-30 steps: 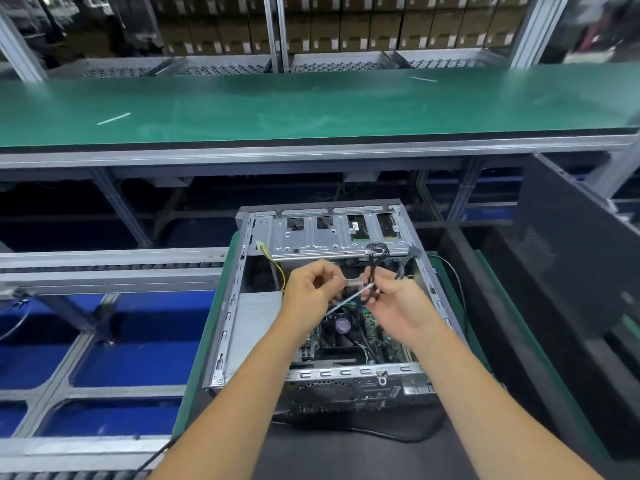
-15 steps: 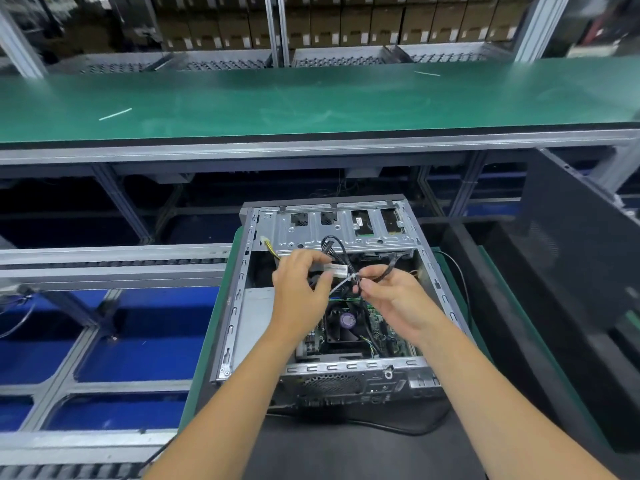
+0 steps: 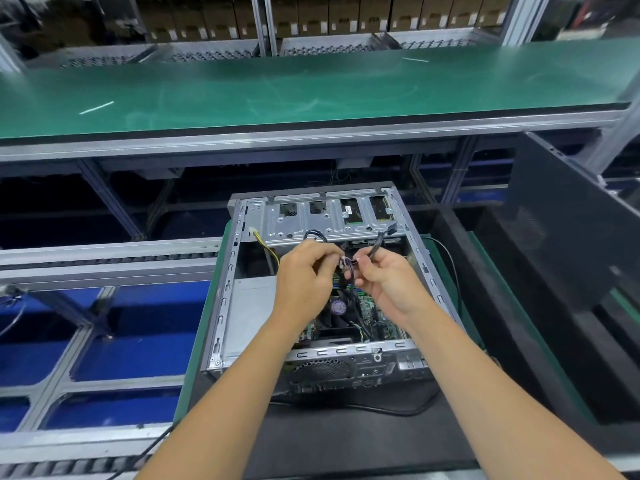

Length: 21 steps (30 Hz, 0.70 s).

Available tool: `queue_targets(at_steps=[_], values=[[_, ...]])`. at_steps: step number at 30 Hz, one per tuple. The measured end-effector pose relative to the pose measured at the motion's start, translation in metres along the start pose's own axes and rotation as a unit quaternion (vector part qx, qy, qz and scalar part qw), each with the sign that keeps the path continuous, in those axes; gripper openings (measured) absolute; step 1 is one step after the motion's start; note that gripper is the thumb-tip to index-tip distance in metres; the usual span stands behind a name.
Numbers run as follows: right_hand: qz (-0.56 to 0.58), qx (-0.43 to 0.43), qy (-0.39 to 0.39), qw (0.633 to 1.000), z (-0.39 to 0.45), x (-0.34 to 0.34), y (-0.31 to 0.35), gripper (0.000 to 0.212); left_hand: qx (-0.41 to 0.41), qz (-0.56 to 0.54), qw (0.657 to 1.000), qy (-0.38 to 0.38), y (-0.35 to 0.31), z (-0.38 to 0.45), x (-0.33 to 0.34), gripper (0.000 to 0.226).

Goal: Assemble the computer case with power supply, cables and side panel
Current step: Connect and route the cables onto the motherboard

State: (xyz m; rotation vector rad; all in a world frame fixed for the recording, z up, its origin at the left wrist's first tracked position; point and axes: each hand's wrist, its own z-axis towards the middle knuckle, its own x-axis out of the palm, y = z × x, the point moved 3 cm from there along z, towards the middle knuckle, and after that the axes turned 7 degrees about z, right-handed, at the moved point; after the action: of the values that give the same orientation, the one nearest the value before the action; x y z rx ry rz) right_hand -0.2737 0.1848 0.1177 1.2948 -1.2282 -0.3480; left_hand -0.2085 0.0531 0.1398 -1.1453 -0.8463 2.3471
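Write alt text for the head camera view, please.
Two bare hands, left and right, pinch a bundle of black cables above an open grey metal computer case lying beside a green workbench.

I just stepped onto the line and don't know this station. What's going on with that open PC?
A person is working over an open computer case lying on its side, the side panel off. Both the left hand and the right hand pinch a bundle of black cables above the motherboard, apparently tying or routing it. A dark panel leans upright at the right, not yet fitted.
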Motion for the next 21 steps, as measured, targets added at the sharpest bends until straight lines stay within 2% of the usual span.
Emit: queue_targets(at_steps=[4,5,8,10,12,15,21], values=[[0.006,-0.011,-0.026,1.0,0.0,-0.005,0.001,0.011,-0.03,-0.058,0.998,0.007,0.001,-0.007,0.005,0.011],[0.008,-0.013,-0.032,0.999,0.0,-0.006,0.001,0.011,-0.034,-0.061,0.997,0.017,0.001,-0.009,0.007,0.02],[0.005,-0.017,-0.029,0.999,0.001,-0.007,0.001,0.008,-0.03,0.028,0.999,0.026,-0.001,-0.013,0.014,0.043],[0.001,-0.022,-0.031,0.999,0.001,-0.007,0.001,0.008,-0.022,0.052,0.998,0.019,-0.003,-0.012,0.016,0.038],[-0.001,-0.033,-0.043,0.999,0.003,-0.008,0.001,0.007,-0.01,0.035,0.999,0.03,-0.001,-0.009,0.017,0.029],[-0.006,-0.043,-0.062,0.997,0.005,-0.01,0.0,0.008,-0.007,0.01,0.999,0.044,0.004,-0.005,0.016,0.026],[-0.004,-0.062,-0.071,0.996,0.005,-0.009,0.002,0.012,-0.062,-0.11,0.988,0.089,0.014,0.002,0.02,0.025]])
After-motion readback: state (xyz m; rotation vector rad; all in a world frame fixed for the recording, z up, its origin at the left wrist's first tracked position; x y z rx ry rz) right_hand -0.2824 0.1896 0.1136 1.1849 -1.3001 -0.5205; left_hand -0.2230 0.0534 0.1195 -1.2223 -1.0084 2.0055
